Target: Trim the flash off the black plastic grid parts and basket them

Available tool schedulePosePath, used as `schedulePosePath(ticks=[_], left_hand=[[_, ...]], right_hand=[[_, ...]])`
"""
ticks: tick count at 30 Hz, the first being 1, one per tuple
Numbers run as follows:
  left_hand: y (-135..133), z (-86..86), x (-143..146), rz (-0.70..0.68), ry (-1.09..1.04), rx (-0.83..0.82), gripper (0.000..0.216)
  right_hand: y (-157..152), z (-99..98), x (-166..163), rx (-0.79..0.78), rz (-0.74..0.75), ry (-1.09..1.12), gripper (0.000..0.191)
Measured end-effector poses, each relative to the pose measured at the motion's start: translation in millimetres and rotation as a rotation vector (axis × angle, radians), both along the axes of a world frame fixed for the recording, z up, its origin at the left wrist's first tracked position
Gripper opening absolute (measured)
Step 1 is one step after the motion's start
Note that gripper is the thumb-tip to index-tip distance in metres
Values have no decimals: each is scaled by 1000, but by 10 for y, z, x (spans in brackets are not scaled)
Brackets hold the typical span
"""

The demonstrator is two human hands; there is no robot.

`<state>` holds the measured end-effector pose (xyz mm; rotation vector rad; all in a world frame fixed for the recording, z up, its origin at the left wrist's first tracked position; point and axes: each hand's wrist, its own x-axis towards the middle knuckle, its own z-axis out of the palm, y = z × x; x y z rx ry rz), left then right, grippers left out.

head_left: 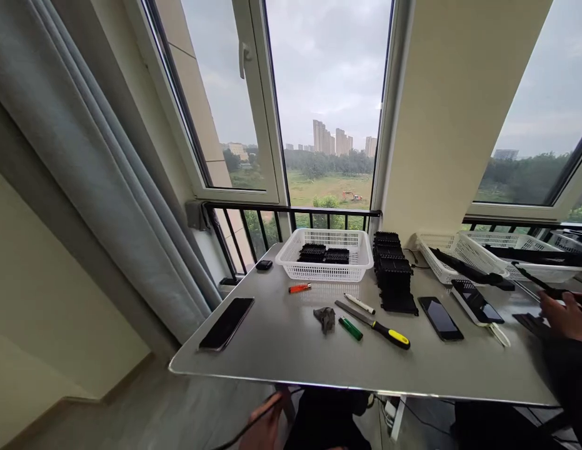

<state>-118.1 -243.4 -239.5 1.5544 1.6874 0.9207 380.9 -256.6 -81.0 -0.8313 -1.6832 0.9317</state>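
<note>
The grey table [272, 356] spreads before me, a white basket [326, 272] at its far side. Below the near edge is my left hand [261, 424]; my right hand [336, 447] is a bare sliver, its state hidden. A black cable [241, 433] crosses my left hand, gripped or not I cannot tell.

Thin black cord [246, 428], gently bent, slanting, in the left hand [263, 426], below the table edge [253, 378]
</note>
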Motion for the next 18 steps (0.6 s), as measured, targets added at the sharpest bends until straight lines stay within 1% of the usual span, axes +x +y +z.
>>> schedulePosePath(ticks=[1, 3, 4, 5, 7, 8, 10, 11, 12, 13, 15, 17, 18], left_hand=[[14, -20, 18, 55, -8, 16, 39], [33, -63, 73, 102, -45, 53, 41], [38, -87, 110, 138, -73, 75, 41], [39, -111, 153, 152, -110, 80, 41], [38, -160, 255, 197, -195, 82, 44], [36, -182, 315, 213, -246, 82, 45], [29, -215, 457, 232, -360, 95, 48], [25, -223, 539, 230, -415, 97, 48], [20, -225, 625, 221, -460, 91, 47], [14, -221, 712, 219, -492, 77, 47], [1, -202, 875, 170, -560, 42, 47], [-14, -182, 995, 141, -697, -5, 48], [-25, -176, 1035, 131, -781, -47, 49]], right_hand=[[76, 186, 291, 50, 127, 17, 30], [217, 510, 774, 138, 390, 38, 44], [269, 623, 945, 161, 406, 58, 48], [303, 695, 1063, 157, 372, 58, 47], [314, 722, 1149, 80, 72, -21, 30], [292, 687, 1130, 39, -52, -54, 24], [207, 535, 1000, 1, -242, -139, 25], [149, 421, 901, 30, -295, -199, 29], [86, 284, 788, 91, -419, -320, 30], [21, 129, 667, 231, -577, -490, 30], [-95, -198, 447, 652, -866, -840, 32], [-163, -467, 324, 798, -933, -968, 24], [-172, -553, 318, 887, -987, -1052, 20]])
